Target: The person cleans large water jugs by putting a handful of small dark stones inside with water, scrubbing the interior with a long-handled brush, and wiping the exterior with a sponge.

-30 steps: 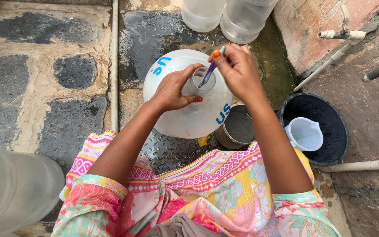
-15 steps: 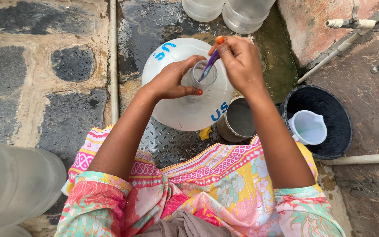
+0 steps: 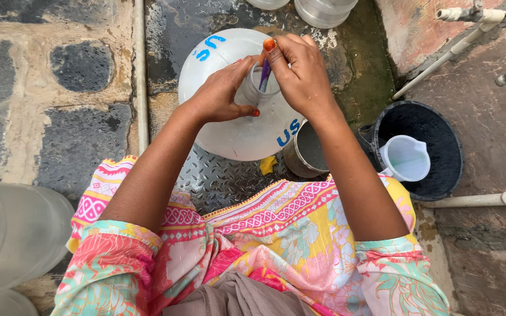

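Nearest the camera, a patterned pink-and-yellow garment (image 3: pixel 276 246) covers the person's lap; a large clear jug (image 3: pixel 13 234) lies at the left edge. Beyond it, on a metal tread plate (image 3: pixel 218 181), stands a white water bottle (image 3: pixel 235 129) with blue markings. The left hand (image 3: pixel 224 93) is clenched around the bottle's neck — steadying it. The right hand (image 3: pixel 303 73) grasps a thin purple stick (image 3: pixel 265 75), inserted into the neck opening. To the right: a metal cup (image 3: pixel 306 155), then a black bucket (image 3: pixel 440 146) containing a white jug (image 3: pixel 405 158).
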